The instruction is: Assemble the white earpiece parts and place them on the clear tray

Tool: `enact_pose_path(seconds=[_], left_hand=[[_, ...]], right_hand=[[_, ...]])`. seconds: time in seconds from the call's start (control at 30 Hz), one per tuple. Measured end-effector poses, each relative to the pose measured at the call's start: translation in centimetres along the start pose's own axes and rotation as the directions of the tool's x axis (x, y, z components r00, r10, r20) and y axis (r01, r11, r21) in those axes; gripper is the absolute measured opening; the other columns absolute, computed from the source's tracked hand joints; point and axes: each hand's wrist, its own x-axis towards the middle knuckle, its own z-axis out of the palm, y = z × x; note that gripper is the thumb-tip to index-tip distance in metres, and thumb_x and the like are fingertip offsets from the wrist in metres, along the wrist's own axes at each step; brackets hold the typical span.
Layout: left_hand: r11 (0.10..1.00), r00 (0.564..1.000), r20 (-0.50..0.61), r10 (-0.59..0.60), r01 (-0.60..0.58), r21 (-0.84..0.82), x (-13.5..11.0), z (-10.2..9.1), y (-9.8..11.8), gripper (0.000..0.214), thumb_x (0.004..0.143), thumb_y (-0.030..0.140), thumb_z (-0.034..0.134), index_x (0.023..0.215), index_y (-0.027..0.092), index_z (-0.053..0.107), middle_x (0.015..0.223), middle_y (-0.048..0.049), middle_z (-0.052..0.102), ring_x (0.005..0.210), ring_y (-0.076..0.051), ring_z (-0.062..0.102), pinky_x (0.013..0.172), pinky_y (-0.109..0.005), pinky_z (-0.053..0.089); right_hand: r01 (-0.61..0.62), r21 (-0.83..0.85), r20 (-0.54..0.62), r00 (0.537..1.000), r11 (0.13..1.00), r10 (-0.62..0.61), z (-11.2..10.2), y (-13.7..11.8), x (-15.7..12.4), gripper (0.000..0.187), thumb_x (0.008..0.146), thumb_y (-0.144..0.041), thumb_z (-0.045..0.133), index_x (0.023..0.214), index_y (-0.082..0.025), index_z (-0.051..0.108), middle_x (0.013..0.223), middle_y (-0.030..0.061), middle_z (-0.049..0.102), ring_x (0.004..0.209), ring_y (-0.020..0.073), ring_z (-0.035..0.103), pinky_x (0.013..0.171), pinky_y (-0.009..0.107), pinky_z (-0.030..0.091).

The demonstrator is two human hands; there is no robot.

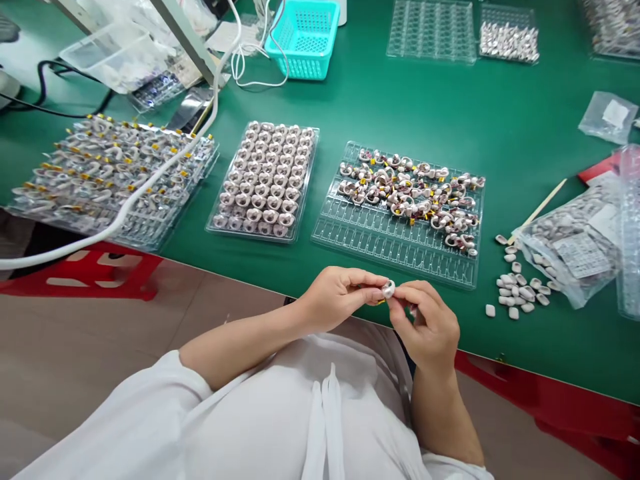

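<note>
My left hand (339,295) and my right hand (429,325) meet at the near edge of the green table (410,100). Both pinch one small silvery earbud-like part (388,289) between their fingertips. Just beyond them lies a clear tray (395,240) with a heap of similar parts with wires in its far half. Left of it, a second clear tray (265,179) holds neat rows of shells.
A stack of trays (107,177) full of parts sits at far left under a white hose (150,180). Loose white caps (520,288) and an open bag (575,247) lie at right. A teal basket (304,37) and more trays (433,30) stand at the back.
</note>
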Motion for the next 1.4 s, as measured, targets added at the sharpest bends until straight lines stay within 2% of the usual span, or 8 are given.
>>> enact_pose_path(seconds=[0.23,0.43,0.67,0.87,1.03,1.17,1.27,1.4], left_hand=[[0.999,1.000,-0.002,-0.017,0.017,-0.035,0.0,-0.3,-0.2,0.019,0.076,0.017,0.077,0.094,0.015,0.082,0.081,-0.0047,0.080,0.067,-0.013,0.070,0.073,-0.025,0.061],[0.981,0.988,0.078,-0.134,0.144,-0.133,0.3,-0.8,0.7,0.021,0.074,0.022,0.082,0.093,0.014,0.082,0.080,-0.0055,0.080,0.068,-0.012,0.070,0.071,-0.024,0.061],[0.944,0.946,0.193,-0.261,0.292,-0.156,0.9,-1.2,0.4,0.024,0.075,0.028,0.083,0.093,0.011,0.081,0.075,-0.0059,0.077,0.066,-0.011,0.068,0.071,-0.024,0.060],[0.926,0.930,0.211,-0.300,0.337,-0.171,1.1,-0.9,0.1,0.024,0.071,0.029,0.086,0.085,0.010,0.080,0.065,-0.0027,0.071,0.060,-0.010,0.065,0.067,-0.023,0.057],[0.919,0.933,0.195,-0.301,0.339,-0.203,1.3,-0.9,0.0,0.022,0.068,0.025,0.087,0.083,0.010,0.080,0.065,-0.0033,0.072,0.059,-0.010,0.065,0.064,-0.022,0.056],[0.929,0.946,0.182,-0.268,0.303,-0.211,1.3,-0.8,0.2,0.021,0.070,0.024,0.085,0.086,0.011,0.080,0.074,-0.0051,0.075,0.061,-0.010,0.065,0.065,-0.023,0.055],[0.944,0.954,0.166,-0.249,0.277,-0.180,1.2,-0.6,0.5,0.019,0.074,0.024,0.082,0.088,0.011,0.079,0.079,-0.0063,0.077,0.062,-0.010,0.065,0.065,-0.023,0.055],[0.961,0.967,0.148,-0.206,0.229,-0.157,0.9,-0.5,0.7,0.015,0.074,0.022,0.080,0.085,0.012,0.078,0.077,-0.0052,0.076,0.062,-0.010,0.065,0.064,-0.022,0.052]], right_hand=[[-0.028,0.082,0.067,0.998,0.996,0.022,-0.2,0.1,0.5,0.021,0.086,-0.007,0.066,0.098,-0.025,0.068,0.088,0.0025,0.066,0.073,0.0138,0.061,0.058,0.026,0.050],[0.115,0.049,0.082,0.989,0.992,-0.119,-0.3,1.0,0.2,0.030,0.085,-0.006,0.068,0.108,-0.026,0.066,0.093,0.0037,0.067,0.077,0.0153,0.062,0.064,0.029,0.053],[0.417,-0.119,0.258,0.889,0.901,-0.378,-1.2,1.9,0.8,0.036,0.087,-0.006,0.064,0.119,-0.022,0.058,0.094,0.0081,0.069,0.077,0.0184,0.059,0.069,0.035,0.052],[0.512,-0.107,0.357,0.820,0.852,-0.448,-1.9,2.5,1.2,0.038,0.087,-0.007,0.064,0.122,-0.019,0.056,0.093,0.0094,0.069,0.075,0.0190,0.057,0.067,0.035,0.051],[0.386,-0.006,0.262,0.891,0.923,-0.371,-1.6,2.4,0.5,0.043,0.088,-0.004,0.062,0.126,-0.023,0.059,0.096,0.0082,0.067,0.078,0.0180,0.060,0.068,0.034,0.052],[0.165,0.147,0.068,0.982,0.975,-0.176,-1.2,1.3,-0.5,0.045,0.086,-0.001,0.063,0.123,-0.027,0.064,0.097,0.0053,0.067,0.080,0.0156,0.063,0.064,0.028,0.052],[0.050,0.165,-0.067,0.997,0.985,-0.039,-1.0,0.7,-1.3,0.039,0.086,-0.004,0.064,0.117,-0.027,0.068,0.095,0.0047,0.068,0.078,0.0162,0.064,0.059,0.028,0.050],[-0.028,0.151,-0.105,0.994,0.988,0.044,-1.0,0.5,-2.2,0.028,0.089,-0.010,0.062,0.110,-0.027,0.071,0.092,0.0052,0.068,0.076,0.0175,0.065,0.057,0.029,0.050]])
